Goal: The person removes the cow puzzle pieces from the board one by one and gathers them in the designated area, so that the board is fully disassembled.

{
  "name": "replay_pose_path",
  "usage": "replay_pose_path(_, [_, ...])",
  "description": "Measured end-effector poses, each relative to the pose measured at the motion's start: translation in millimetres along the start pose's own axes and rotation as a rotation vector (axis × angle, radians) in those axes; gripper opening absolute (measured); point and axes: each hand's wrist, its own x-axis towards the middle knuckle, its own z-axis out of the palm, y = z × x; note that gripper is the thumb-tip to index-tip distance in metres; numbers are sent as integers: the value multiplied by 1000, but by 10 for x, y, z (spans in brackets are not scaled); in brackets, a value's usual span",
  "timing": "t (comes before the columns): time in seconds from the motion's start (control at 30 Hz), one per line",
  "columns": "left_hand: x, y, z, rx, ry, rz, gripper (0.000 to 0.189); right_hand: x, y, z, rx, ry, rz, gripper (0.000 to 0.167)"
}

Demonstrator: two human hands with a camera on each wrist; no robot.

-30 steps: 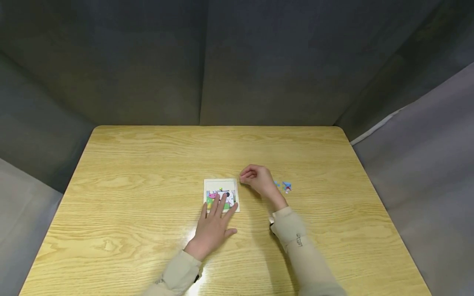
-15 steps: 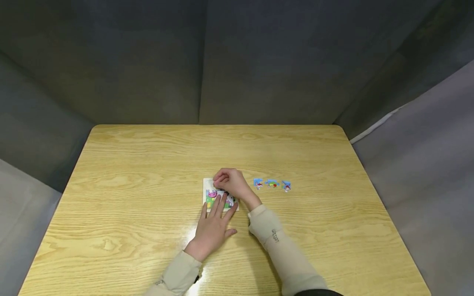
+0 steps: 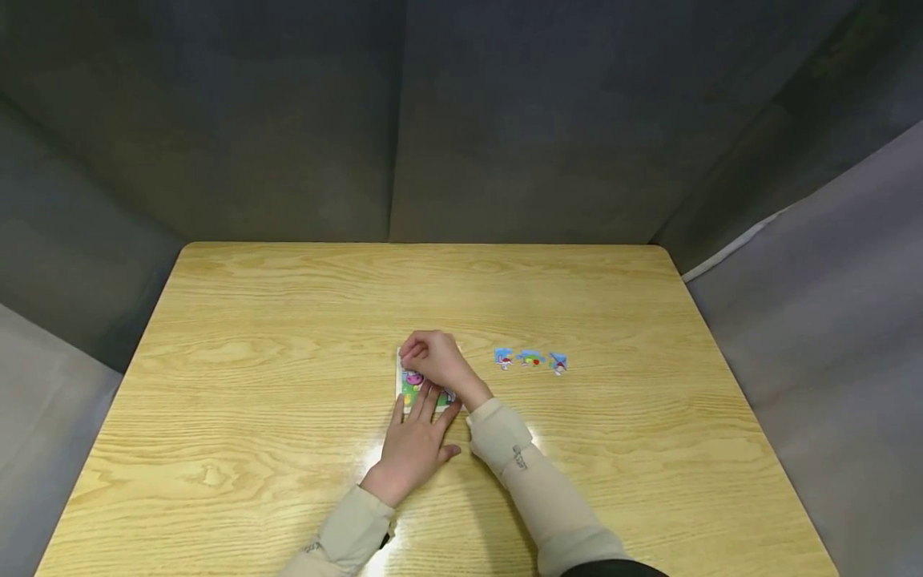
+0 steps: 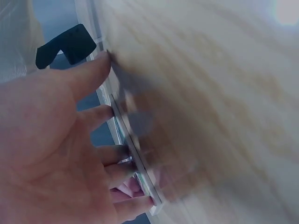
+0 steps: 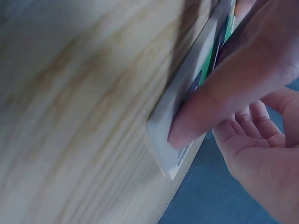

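A small square puzzle [image 3: 408,393] with a pale frame and a cow picture lies on the table. My left hand [image 3: 413,449] rests its spread, straight fingers on its near part; the left wrist view shows their tips [image 4: 147,201] along the frame's edge. In the right wrist view a left finger [image 5: 201,119] presses near one frame corner. My right hand [image 3: 440,359] is over the upper part of the puzzle, thumb and fingers pinching a puzzle piece at the upper left corner. Those fingers hide the piece. The right wrist view shows this hand [image 5: 261,161] with curled fingers.
Right of the puzzle lie three loose puzzle pieces in a row: a left one [image 3: 502,357], a middle one [image 3: 531,358] and a right one [image 3: 558,363]. The wooden table [image 3: 288,320] ends at a dark curtain [image 3: 288,144] behind; a lighter curtain [image 3: 829,304] hangs at the right.
My right hand has moved left, from beside the puzzle's right edge to its upper left corner, uncovering the leftmost loose piece. My left hand has stayed in place on the puzzle.
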Motion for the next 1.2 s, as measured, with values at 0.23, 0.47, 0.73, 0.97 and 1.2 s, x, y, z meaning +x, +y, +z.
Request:
replay_pose_path(0.23, [6, -16, 23, 6, -11, 0, 66, 0, -18, 9, -21, -27, -25, 8])
replay_pose_path(0.47, [4, -15, 19, 10, 2, 7, 66, -7, -8, -1, 30, -61, -33, 14])
replay_pose_path(0.73, [-6, -7, 3, 1, 17, 12, 66, -27, 16, -29, 84, -87, -13, 19])
replay_pose_path(0.97, [2, -17, 5, -21, 6, 8, 68, -45, 14, -81, 76, -111, -7, 18])
replay_pose_path(1.2, [1, -24, -1, -25, -1, 12, 68, -45, 51, -107, 92, -135, 16, 17])
